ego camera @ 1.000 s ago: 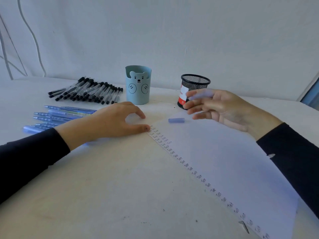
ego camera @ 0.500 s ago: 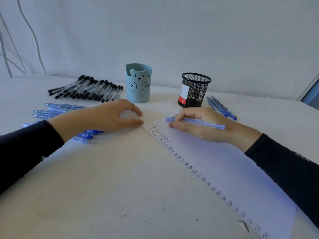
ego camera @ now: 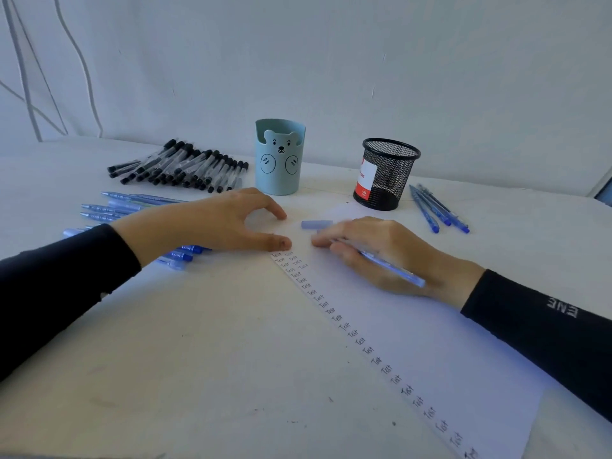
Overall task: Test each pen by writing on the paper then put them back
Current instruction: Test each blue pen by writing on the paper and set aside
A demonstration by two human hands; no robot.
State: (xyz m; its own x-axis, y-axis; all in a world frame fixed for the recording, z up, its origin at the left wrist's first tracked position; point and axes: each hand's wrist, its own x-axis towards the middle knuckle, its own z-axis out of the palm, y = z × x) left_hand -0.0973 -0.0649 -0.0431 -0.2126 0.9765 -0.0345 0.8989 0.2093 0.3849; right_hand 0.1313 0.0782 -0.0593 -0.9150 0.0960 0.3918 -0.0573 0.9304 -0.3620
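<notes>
Pen, blue and see-through, gripped in the right hand. Fingers curled round it near the tip, back end sticking out toward the wrist. Tip hidden under the fingers, so no telling if it touches anything. Hand resting on the top part of the paper, just right of the top words.

Paper lying slanted on the table, with a long row of small "Test" words down its left edge and a short second row at the top. Small blue cap lying on the paper just past the right fingertips, apart from the pen.

Left hand resting at the paper's top corner. Thumb tip pressed down right by the first words. Other fingers arched and loose, holding nothing. Both arms in black sleeves.

Under and behind the left hand, a bunch of left pens, blue, lying flat on the table, some partly hidden by the wrist. Farther back, a neat row of black pens side by side. Right of them, a light blue bear cup standing up, near the left fingers. Right of that, a black mesh cup with a red and white label, standing by the paper's far edge. Beside it on the right, a few right pens, blue too, lying together.
</notes>
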